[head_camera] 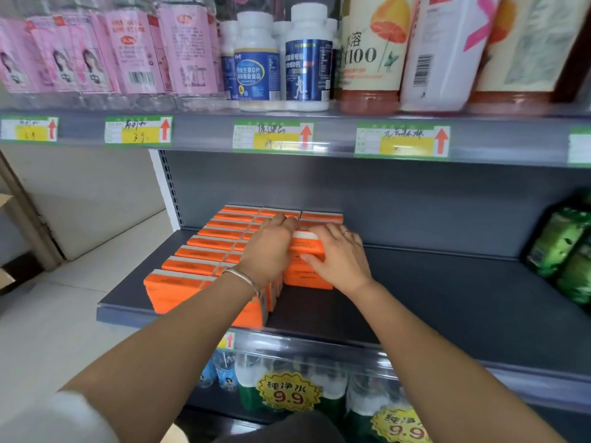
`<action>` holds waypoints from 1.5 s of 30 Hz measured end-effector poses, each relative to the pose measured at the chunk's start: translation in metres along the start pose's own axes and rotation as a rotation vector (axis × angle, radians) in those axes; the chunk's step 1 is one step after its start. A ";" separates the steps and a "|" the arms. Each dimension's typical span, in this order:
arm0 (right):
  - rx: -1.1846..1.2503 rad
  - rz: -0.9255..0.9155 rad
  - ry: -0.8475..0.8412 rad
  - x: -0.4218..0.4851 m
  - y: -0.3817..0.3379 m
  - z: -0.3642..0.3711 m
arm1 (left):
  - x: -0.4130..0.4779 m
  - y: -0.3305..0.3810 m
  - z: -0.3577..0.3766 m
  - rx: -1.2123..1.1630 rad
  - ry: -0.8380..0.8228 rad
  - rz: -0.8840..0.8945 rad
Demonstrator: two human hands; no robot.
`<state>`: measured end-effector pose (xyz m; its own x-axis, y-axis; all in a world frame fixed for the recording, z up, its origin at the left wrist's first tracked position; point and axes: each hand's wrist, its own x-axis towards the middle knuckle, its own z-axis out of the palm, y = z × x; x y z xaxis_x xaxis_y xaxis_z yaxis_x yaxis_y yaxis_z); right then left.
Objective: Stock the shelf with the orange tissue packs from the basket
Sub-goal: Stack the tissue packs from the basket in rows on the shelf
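Note:
Several orange tissue packs (204,241) stand in rows on the left part of the dark grey shelf (431,302). My left hand (271,247) lies flat over the middle row, fingers stretched toward the back. My right hand (339,257) rests with straight fingers on the top and right side of an orange pack (307,276) at the front of the right-hand row, thumb on its face. Both hands press packs rather than grip them. The basket is out of view.
Green packets (566,251) sit at the shelf's right end. Above hangs a shelf with pink bottles (134,49), white supplement jars (307,59) and large drink bottles (371,52). Below stand water bottles with yellow price stickers (287,391). Pale floor (64,298) lies left.

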<state>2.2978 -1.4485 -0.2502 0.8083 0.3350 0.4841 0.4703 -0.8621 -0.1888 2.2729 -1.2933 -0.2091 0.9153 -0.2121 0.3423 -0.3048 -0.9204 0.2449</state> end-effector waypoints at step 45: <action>-0.041 -0.380 -0.080 -0.027 -0.195 0.058 | -0.193 -0.143 -0.038 0.236 -0.001 -0.459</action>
<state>2.2052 -1.2676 -0.2763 0.6052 0.6604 0.4446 0.7281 -0.6850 0.0263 2.1299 -1.1082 -0.2754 0.9411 0.2314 0.2467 0.1963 -0.9676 0.1588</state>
